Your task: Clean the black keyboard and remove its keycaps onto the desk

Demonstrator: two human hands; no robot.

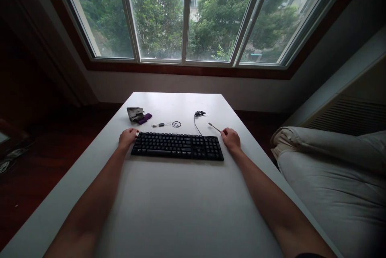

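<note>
A black keyboard (177, 145) lies across the white table between my two hands. My right hand (231, 139), just beyond its right end, is closed on a thin pale stick with a thicker tip (214, 127), possibly a cotton swab, which points away to the left. At the keyboard's upper left corner, my left hand (128, 137) has its fingers drawn together. A small white bit shows at those fingertips, too small to name. The keyboard's cable (199, 114) runs back from the top edge and ends in a coiled bundle.
Behind the keyboard lie a crumpled grey cloth (135, 114), a purple item (145, 119), a small dark-and-light tool (161, 125) and a thin dark ring (176, 124). The white table (187, 209) narrows toward the window. A covered sofa (331, 169) stands to the right.
</note>
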